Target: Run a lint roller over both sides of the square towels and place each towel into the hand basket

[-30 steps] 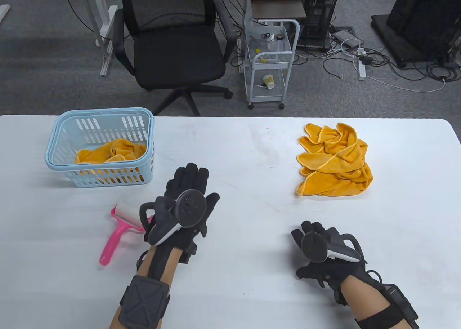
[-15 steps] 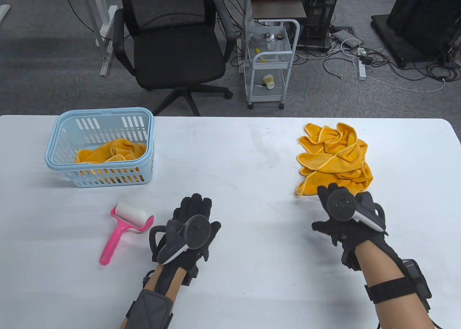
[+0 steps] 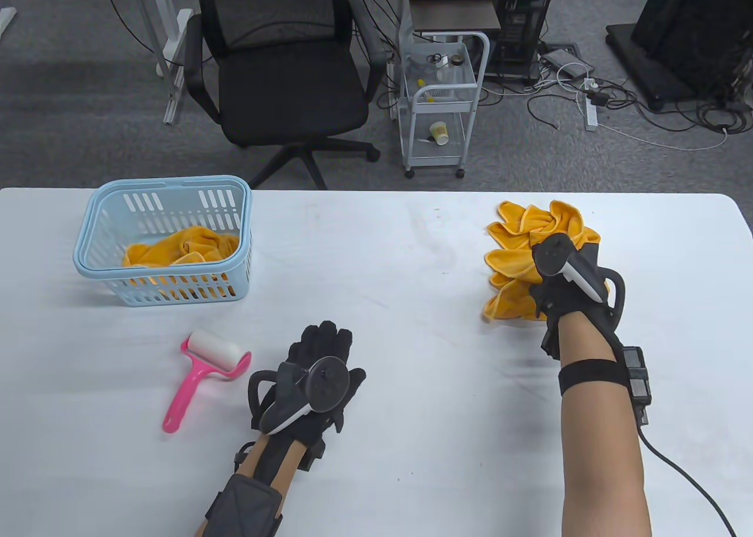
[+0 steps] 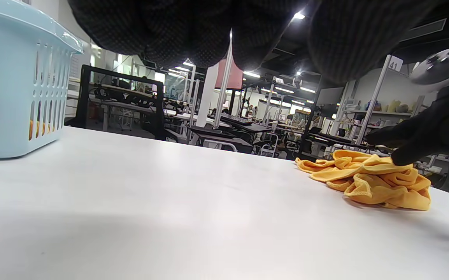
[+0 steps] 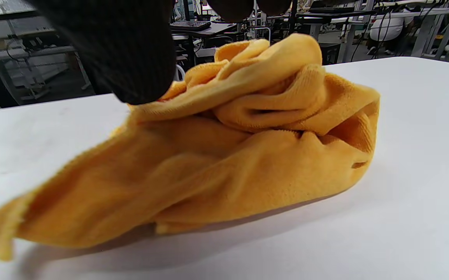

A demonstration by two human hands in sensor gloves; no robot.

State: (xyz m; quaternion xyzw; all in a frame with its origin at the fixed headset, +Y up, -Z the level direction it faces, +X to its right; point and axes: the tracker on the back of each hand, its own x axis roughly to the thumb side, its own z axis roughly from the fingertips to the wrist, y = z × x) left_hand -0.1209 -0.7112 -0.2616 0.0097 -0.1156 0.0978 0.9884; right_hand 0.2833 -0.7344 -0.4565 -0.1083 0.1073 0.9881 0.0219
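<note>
On tabletop, far right: right hand (image 3: pixel 567 287) atop yellow towel pile (image 3: pixel 517 266).
Grip unclear, fingers hidden. Risk: grabs 2+ towels, pile's bunched. Left hand (image 3: pixel 315 378) relaxed, empty, nr lint roller (image 3: pixel 203 372).

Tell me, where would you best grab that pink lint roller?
Probably by the handle of the roller. It lies flat, handle pointing toward the person and sticky drum away toward the basket. The left hand beside it could come from above and wrap that handle.
</note>
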